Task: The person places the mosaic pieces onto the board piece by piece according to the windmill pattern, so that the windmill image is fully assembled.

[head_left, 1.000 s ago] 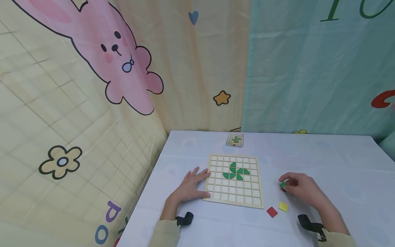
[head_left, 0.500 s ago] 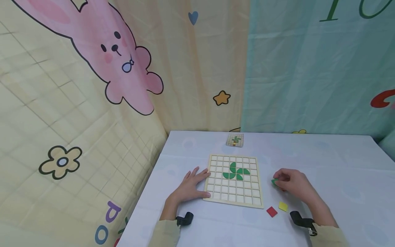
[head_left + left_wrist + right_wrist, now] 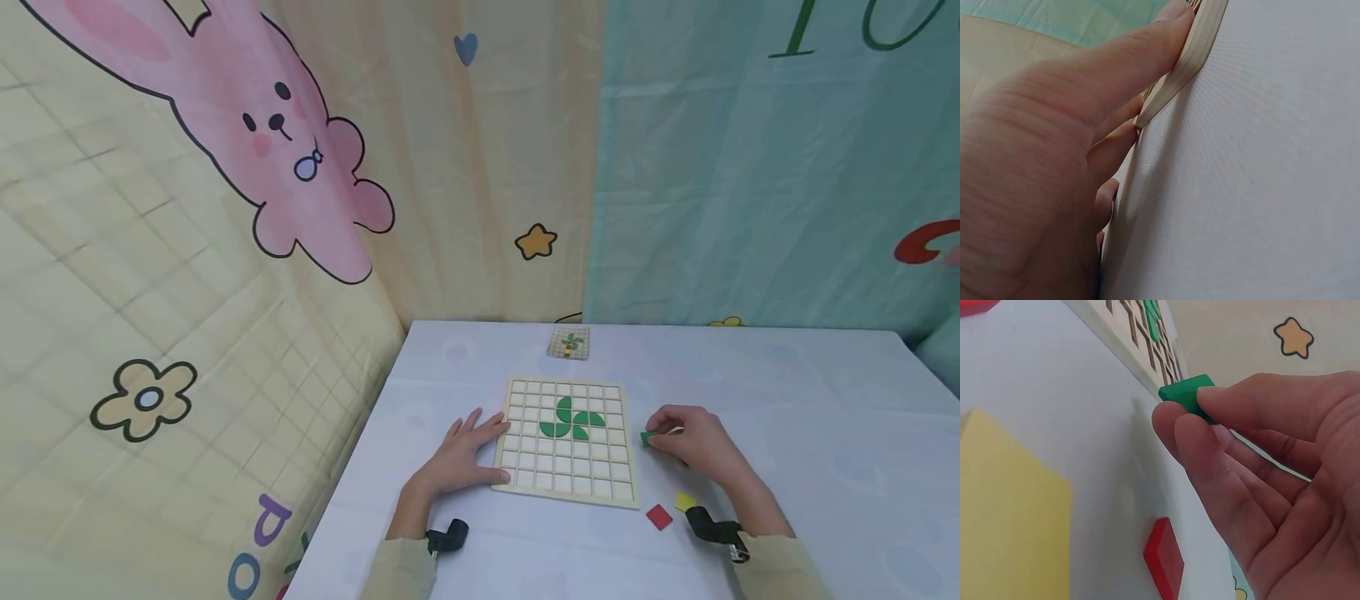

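A square grid board [image 3: 517,483] with a pale wooden frame lies on the table, several green rounded pieces [image 3: 555,429] set in its upper middle cells. The left hand [image 3: 461,458] rests at the board's left side, fingers spread along the frame; in the left wrist view its thumb [image 3: 1147,53] lies on the frame's corner. Right of the board, the right hand [image 3: 693,442] pinches a small green tile [image 3: 1185,392] between thumb and fingertips, held above the table. The tile's far part is covered by the thumb.
Near the board's lower right corner lie a red tile [image 3: 659,517] and a yellow tile [image 3: 685,501], the latter partly behind the right wrist camera. Another red tile [image 3: 1164,559] shows below the right hand. A small pattern card [image 3: 568,342] lies behind the board.
The right hand has moved left toward the board with the green tile pinched in it. The left hand stays on the board's edge. The head view has shifted slightly.
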A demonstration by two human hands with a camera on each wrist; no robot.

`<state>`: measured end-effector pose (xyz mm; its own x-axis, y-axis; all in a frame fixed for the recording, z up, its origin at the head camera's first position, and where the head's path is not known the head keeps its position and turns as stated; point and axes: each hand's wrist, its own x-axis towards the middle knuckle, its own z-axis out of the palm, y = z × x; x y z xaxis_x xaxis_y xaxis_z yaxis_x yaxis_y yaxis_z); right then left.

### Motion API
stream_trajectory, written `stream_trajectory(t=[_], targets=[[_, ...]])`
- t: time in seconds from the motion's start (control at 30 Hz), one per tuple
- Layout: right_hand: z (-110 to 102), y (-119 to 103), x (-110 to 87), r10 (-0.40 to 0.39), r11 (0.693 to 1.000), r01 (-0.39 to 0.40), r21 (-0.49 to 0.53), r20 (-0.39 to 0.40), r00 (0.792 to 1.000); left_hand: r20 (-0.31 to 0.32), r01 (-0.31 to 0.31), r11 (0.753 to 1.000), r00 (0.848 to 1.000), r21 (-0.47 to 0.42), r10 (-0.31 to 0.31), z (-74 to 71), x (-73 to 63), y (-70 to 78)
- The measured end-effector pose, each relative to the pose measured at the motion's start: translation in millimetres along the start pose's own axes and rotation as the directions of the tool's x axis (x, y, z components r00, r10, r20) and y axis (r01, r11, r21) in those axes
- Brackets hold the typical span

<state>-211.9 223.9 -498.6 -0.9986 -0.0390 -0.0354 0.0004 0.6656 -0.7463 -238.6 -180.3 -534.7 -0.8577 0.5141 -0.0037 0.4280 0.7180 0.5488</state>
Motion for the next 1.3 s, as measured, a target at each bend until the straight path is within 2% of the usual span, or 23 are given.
stream_trajectory(t=[0.37,0.8,1.0,1.3], targets=[[13,-15,7.0,-0.038,0.999,0.037,0.038,0.023,0.999,0.014,0.032,0.999,0.999,0.013,-0.032,4.4,-0.6,-3.1],[29,-27,17.1,-0.071,0.996,0.067,0.062,0.056,0.996,0.008,0.008,1.000,1.000,0.005,-0.008,1.5,-1.9,-2.4],[35,-30,20.9,-0.107,0.993,0.105,0.050,0.054,0.993,0.007,0.002,1.000,1.000,0.010,-0.002,-0.1,-1.5,-1.9],[46,-38,22.3,-0.117,0.991,0.113,0.069,0.064,0.991,0.007,-0.002,1.000,1.000,0.025,0.002,-1.4,-1.0,-0.6]])
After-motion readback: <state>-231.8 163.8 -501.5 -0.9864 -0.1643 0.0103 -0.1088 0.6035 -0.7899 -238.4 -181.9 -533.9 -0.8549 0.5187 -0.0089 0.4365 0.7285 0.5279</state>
